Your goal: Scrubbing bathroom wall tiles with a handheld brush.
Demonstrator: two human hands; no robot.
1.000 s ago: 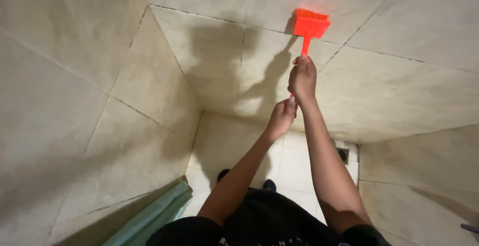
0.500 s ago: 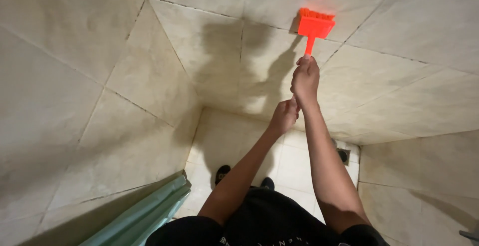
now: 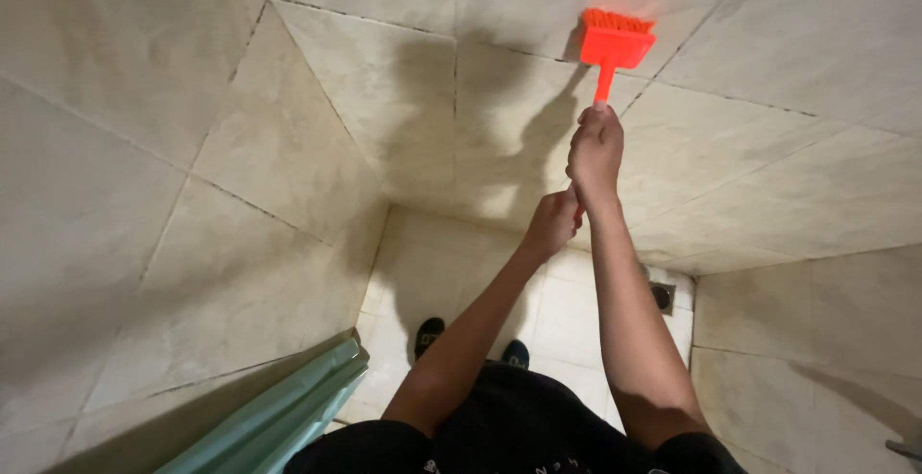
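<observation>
Beige tiled walls (image 3: pixel 240 205) filled the frame, meeting a pale tiled floor (image 3: pixel 567 311) with a drain (image 3: pixel 663 295) at lower right. The orange brush (image 3: pixel 616 40) pressed the wall at upper right, right hand (image 3: pixel 595 152) and left hand (image 3: pixel 552 222) fingers wrapped around its handle. Since earlier, the brush had barely shifted.

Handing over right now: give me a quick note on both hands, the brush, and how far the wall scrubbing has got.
Right hand: shut on the handle of the orange brush, upper grip.
Left hand: shut on the handle's lower end, just below the right.
Brush: bristles pressed against the beige wall tile, high up by a grout line.
Done: cannot tell from the tiles which parts are scrubbed.
Left: no clear cleaned patch shows, so treat the wall as unfinished.
Nearby: floor drain by the right arm; green panel at lower left.
</observation>
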